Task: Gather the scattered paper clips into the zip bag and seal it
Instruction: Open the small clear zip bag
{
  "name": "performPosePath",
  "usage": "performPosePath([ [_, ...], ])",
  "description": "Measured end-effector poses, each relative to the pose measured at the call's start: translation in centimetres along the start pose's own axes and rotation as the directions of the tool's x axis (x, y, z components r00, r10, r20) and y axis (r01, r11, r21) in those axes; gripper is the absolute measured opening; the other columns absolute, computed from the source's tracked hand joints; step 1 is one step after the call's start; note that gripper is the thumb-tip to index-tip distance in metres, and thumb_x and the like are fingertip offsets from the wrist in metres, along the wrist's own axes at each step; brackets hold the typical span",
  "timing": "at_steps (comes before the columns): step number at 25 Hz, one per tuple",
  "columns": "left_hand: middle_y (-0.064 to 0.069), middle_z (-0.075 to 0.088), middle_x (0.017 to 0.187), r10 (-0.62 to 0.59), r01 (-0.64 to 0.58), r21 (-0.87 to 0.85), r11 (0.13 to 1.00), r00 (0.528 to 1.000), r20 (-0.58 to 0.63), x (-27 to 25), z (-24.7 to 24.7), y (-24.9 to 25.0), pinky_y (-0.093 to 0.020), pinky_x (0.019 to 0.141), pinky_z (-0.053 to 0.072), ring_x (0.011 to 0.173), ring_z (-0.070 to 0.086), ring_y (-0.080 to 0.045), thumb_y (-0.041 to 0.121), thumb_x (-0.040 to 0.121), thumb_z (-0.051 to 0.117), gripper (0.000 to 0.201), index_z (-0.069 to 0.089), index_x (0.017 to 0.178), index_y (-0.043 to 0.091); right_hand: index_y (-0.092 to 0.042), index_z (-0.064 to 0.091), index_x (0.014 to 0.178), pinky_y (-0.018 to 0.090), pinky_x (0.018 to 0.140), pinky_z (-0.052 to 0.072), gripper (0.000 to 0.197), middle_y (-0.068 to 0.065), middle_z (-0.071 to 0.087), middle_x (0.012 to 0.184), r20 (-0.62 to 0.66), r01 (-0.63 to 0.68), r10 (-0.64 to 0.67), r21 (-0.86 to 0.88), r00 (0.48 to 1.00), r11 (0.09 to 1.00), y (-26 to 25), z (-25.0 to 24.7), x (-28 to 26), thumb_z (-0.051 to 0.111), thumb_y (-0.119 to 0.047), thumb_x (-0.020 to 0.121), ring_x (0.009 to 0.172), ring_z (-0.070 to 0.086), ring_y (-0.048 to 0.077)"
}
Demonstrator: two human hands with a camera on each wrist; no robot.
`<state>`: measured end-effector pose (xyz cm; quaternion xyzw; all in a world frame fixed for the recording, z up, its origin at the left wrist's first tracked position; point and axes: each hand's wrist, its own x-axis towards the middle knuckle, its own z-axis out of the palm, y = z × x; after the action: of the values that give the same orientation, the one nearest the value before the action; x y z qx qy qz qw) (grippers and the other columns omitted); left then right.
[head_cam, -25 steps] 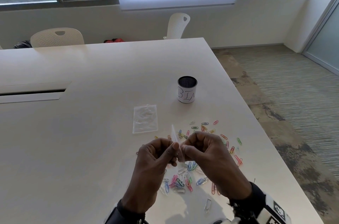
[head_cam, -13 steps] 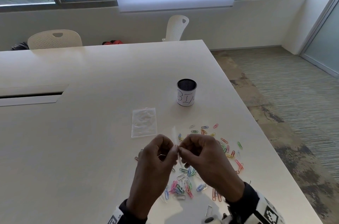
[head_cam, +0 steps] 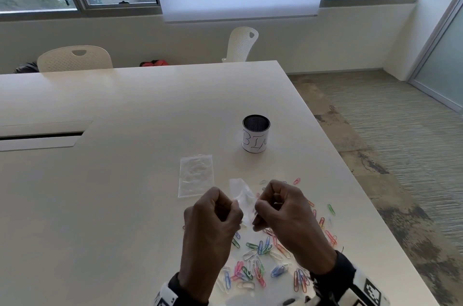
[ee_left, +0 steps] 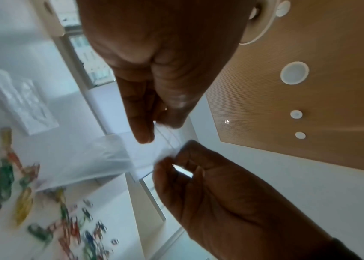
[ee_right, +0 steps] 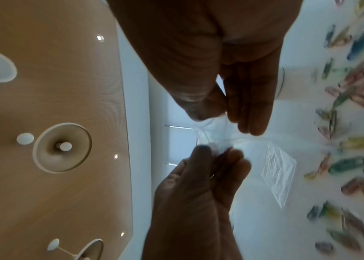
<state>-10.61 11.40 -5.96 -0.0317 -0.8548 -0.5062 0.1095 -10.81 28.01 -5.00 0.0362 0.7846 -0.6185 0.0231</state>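
Both hands hold a small clear zip bag (head_cam: 241, 194) up over the table (head_cam: 125, 180), each pinching one side of its top edge. My left hand (head_cam: 234, 205) pinches the left side with thumb and forefinger, and my right hand (head_cam: 258, 208) pinches the right side. The left wrist view has my left hand (ee_left: 156, 123) above the bag (ee_left: 92, 158). In the right wrist view my right hand (ee_right: 221, 117) faces the left hand across the bag's (ee_right: 212, 135) rim. Several coloured paper clips (head_cam: 255, 255) lie scattered on the table under and right of the hands.
A second clear bag (head_cam: 196, 175) lies flat on the table, left of and beyond the hands. A black mesh cup (head_cam: 256, 134) with a white label stands further back. The table's right edge (head_cam: 375, 205) runs close to the clips. White chairs (head_cam: 75, 59) stand at the far side.
The hands have drawn slightly apart, and the held bag has turned from edge-on to show a wider face. The clips and the flat bag have not moved.
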Motion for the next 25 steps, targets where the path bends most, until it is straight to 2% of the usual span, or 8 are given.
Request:
performPosePath([
  [2,0.008,0.072,0.066,0.038,-0.038,0.028,0.999,0.999,0.021,0.4,-0.2,0.1,-0.024,0.06,0.063,0.063,0.073,-0.006,0.017,0.089,0.08,0.017,0.064,0.083,0.023,-0.011,0.063,0.088,0.035,0.068,0.066,0.01,0.013,0.072,0.079,-0.009,0.028,-0.029,-0.136,1.0,0.99,0.0,-0.3,0.4,0.072,-0.012,0.092,0.07,0.073,0.026],
  [4,0.009,0.073,0.072,0.082,-0.083,0.022,0.996,0.994,0.068,0.6,-0.1,0.4,-0.019,0.062,0.063,0.068,0.074,-0.002,0.013,0.09,0.079,0.016,0.068,0.095,0.024,-0.022,0.064,0.092,0.025,0.065,0.063,0.012,0.002,0.072,0.083,0.025,0.078,-0.074,-0.238,0.997,0.968,-0.2,-0.3,0.8,0.075,-0.021,0.091,0.073,0.072,0.016],
  [7,0.013,0.073,0.075,0.141,-0.145,0.041,0.989,0.985,0.1,0.8,0.3,0.7,-0.012,0.064,0.059,0.075,0.073,-0.001,0.013,0.089,0.08,0.013,0.071,0.09,0.023,-0.031,0.063,0.091,0.027,0.065,0.064,0.012,-0.008,0.072,0.083,0.009,0.18,-0.187,-0.323,0.982,0.929,-0.4,0.0,1.7,0.075,-0.032,0.09,0.073,0.072,0.007],
  [10,0.015,0.069,0.077,0.172,-0.179,0.093,0.979,0.982,0.077,1.4,0.4,0.7,-0.014,0.065,0.058,0.073,0.071,-0.002,0.021,0.089,0.079,0.014,0.066,0.086,0.025,-0.029,0.062,0.083,0.027,0.061,0.061,0.014,-0.007,0.069,0.071,-0.003,0.215,-0.234,-0.377,0.972,0.901,-0.4,0.1,2.4,0.074,-0.03,0.091,0.064,0.068,0.004],
  [13,0.013,0.063,0.082,0.181,-0.182,0.131,0.974,0.983,0.024,2.0,0.5,0.7,-0.015,0.063,0.058,0.069,0.069,-0.003,0.014,0.089,0.078,0.019,0.062,0.09,0.025,-0.027,0.056,0.081,0.028,0.058,0.054,0.021,-0.002,0.062,0.065,-0.017,0.199,-0.227,-0.422,0.974,0.884,-0.3,0.2,2.7,0.075,-0.027,0.09,0.055,0.056,0.007],
  [18,0.013,0.059,0.084,0.144,-0.141,0.174,0.975,0.99,-0.001,2.6,0.5,0.2,-0.021,0.062,0.06,0.07,0.067,-0.004,0.007,0.087,0.078,0.031,0.056,0.089,0.029,-0.028,0.052,0.08,0.034,0.062,0.059,0.023,-0.006,0.06,0.067,-0.023,0.175,-0.22,-0.532,0.975,0.829,-0.3,-0.3,3.4,0.072,-0.031,0.09,0.06,0.059,0.008],
  [22,0.013,0.059,0.085,0.148,-0.153,0.179,0.972,0.988,0.036,2.6,1.1,0.3,-0.022,0.062,0.06,0.069,0.067,-0.006,0.007,0.087,0.078,0.031,0.056,0.089,0.03,-0.03,0.052,0.083,0.023,0.061,0.053,0.024,-0.011,0.059,0.073,0.044,0.26,-0.282,-0.546,0.958,0.797,-0.6,0.3,3.7,0.073,-0.037,0.092,0.064,0.057,0.005],
  [25,0.012,0.059,0.082,0.115,-0.116,0.192,0.974,0.993,0.017,2.8,0.9,0.3,-0.025,0.061,0.059,0.068,0.066,-0.006,0.005,0.086,0.077,0.032,0.055,0.086,0.029,-0.028,0.049,0.077,0.019,0.058,0.046,0.028,-0.009,0.055,0.068,0.007,0.234,-0.28,-0.572,0.96,0.786,-0.6,-0.1,3.9,0.073,-0.026,0.09,0.06,0.051,0.005],
])
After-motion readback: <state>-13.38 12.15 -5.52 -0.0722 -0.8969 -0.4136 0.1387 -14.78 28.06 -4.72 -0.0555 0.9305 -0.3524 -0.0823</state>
